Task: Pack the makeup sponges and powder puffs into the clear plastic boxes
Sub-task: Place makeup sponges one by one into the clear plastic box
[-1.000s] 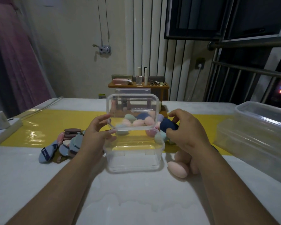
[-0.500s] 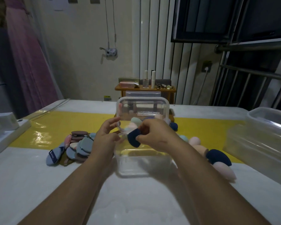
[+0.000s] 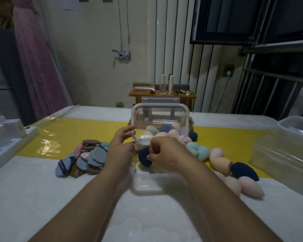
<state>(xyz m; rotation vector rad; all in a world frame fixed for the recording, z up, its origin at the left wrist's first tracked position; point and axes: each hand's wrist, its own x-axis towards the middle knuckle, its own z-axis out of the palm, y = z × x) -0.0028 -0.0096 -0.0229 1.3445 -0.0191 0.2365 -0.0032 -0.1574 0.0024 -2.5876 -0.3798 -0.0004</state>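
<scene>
Navy sponge (image 3: 144, 158) now lower in clear box (image 3: 147, 188), right hand (image 3: 166, 154) pinching; left hand (image 3: 120, 151) touching lid (image 3: 162, 114).

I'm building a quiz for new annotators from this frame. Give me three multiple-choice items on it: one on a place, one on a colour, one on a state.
1. Where does the pile of puffs lie?
A. left of the box
B. inside it
C. right of it

2. What colour is the sponge that the right hand holds?
A. pink
B. navy
C. mint

3. How is the box's lid?
A. clipped shut
B. taken off and laid flat
C. open, standing upright

Answers:
1 A, the puffs sit on the table off the box's left side.
2 B, the hand pinches a dark blue sponge over the box.
3 C, the lid rises behind the box, with sponges seen through it.
</scene>
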